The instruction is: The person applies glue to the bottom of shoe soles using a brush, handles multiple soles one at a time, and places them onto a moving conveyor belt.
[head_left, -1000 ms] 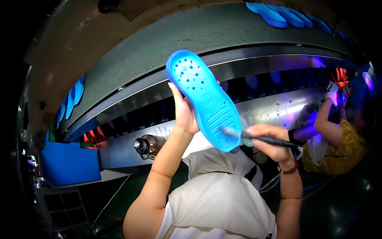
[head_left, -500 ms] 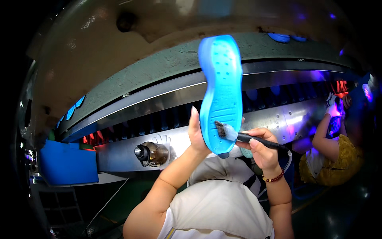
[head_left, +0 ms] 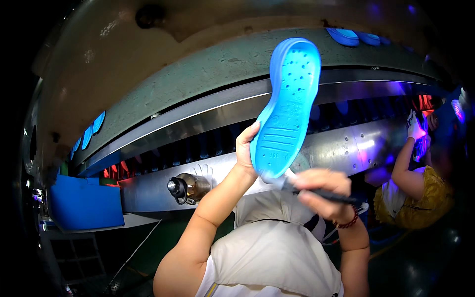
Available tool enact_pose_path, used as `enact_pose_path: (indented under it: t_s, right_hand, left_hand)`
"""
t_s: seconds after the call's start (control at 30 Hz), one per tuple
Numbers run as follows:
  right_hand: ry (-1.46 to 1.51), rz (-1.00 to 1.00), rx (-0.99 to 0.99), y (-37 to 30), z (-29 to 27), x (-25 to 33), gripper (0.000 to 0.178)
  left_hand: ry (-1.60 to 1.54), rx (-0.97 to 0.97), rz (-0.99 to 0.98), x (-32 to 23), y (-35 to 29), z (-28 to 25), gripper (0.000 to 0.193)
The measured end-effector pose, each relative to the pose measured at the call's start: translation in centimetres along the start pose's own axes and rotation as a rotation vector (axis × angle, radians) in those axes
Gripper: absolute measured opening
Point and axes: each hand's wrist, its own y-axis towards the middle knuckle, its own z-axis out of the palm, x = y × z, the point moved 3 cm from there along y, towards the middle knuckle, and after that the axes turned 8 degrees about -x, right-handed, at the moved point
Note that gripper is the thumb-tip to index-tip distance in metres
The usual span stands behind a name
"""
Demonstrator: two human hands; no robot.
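The blue shoe sole [head_left: 291, 111] is in the air above the desk [head_left: 143, 192], lifted on the left hand [head_left: 244, 153]. It slants, its holed end up and to the right, so that in this view it crosses the far edge of the desk and reaches over the belt [head_left: 198, 84] beyond. The ribbed end is the lower one, nearest the body, above the near edge. The inner face is turned toward the wearer, probably to keep ribs and holes in sight and within reach of the brush [head_left: 332, 196].

The left grip is clamped on the sole by the lower part of its left side: the thumb lies along that edge, while the other fingers are hidden behind. Holding it so low seems to leave the whole inner face and right edge free.

The right grip is closed around the dark brush handle, to the right of the ribbed end. The brush head points left at the sole's lower rim; it is blurred, and I cannot tell whether it touches. The bottle [head_left: 196, 187] stands on the desk near its near edge, left of both hands, apparently out of the brush's way.
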Motion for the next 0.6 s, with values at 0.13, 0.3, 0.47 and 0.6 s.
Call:
enact_pose_path:
  t_s: [0.13, 0.3, 0.47, 0.6]
  right_hand:
    - [-0.304, -0.16, 0.025, 0.6, -0.4, -0.1, 0.019]
    - [-0.284, -0.201, 0.055, 0.3, 0.1, 0.1, 0.021]
    - [-0.154, -0.167, 0.304, -1.0, 2.1, 1.5, 0.022]
    - [-0.378, -0.098, 0.209, -0.2, -1.5, 0.4, 0.021]
  left_hand:
    - [0.067, -0.036, -0.032, -0.4, 0.4, 0.4, 0.049]
    - [0.116, -0.043, -0.078, -0.9, 0.7, 0.8, 0.048]
    - [0.014, -0.03, -0.294, -0.2, 1.4, 1.5, 0.048]
    - [0.349, -0.281, -0.391, 0.0, 0.0, 2.5, 0.046]
